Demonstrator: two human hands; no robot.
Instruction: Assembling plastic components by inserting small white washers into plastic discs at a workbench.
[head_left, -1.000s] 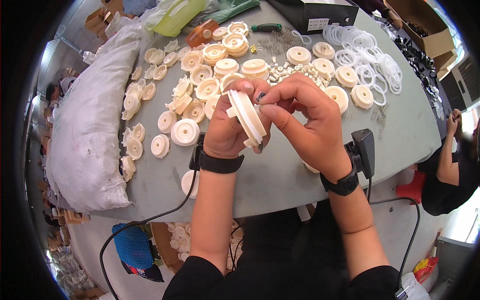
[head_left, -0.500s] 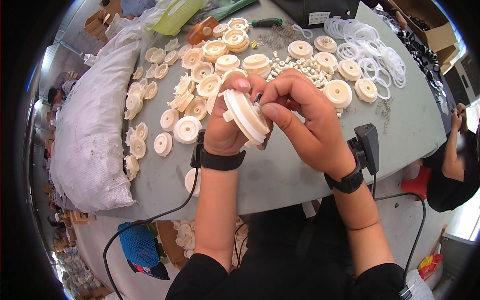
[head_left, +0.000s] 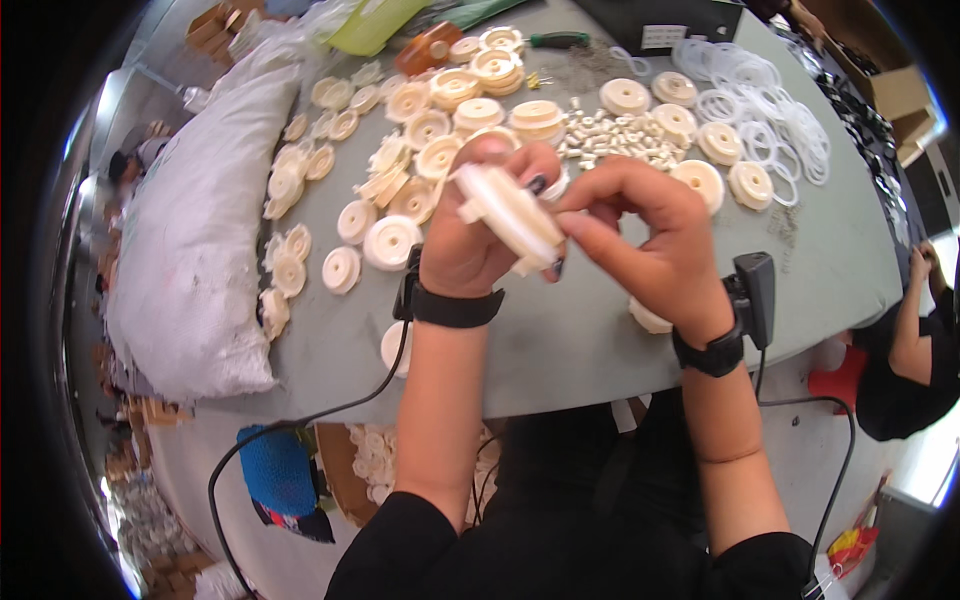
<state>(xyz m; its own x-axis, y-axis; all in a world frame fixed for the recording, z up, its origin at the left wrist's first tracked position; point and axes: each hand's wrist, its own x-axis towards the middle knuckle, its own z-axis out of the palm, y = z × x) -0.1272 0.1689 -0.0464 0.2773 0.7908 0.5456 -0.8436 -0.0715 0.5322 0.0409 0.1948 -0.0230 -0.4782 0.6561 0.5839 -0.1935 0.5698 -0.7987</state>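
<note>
My left hand (head_left: 476,240) grips a cream plastic wheel-shaped part (head_left: 508,212), held on edge above the grey table (head_left: 560,340). My right hand (head_left: 650,240) meets it from the right, with fingertips pinched at the part's rim near its lower edge. Whether a small piece sits between those fingers is hidden. Both wrists wear black bands with a small black device and cable. Beyond the hands lie several similar cream wheel parts (head_left: 392,240) and a heap of small white pieces (head_left: 620,135).
A large white sack (head_left: 200,230) lies along the table's left side. Clear plastic rings (head_left: 770,100) are spread at the far right, beside cream discs (head_left: 715,180). A green-handled screwdriver (head_left: 555,40) lies at the back. Another person (head_left: 900,350) sits at the right.
The view has shifted a little, and the hands and wheel part sit slightly lower and more to the right. My right fingers have slid along the rim; the grip is the same.
</note>
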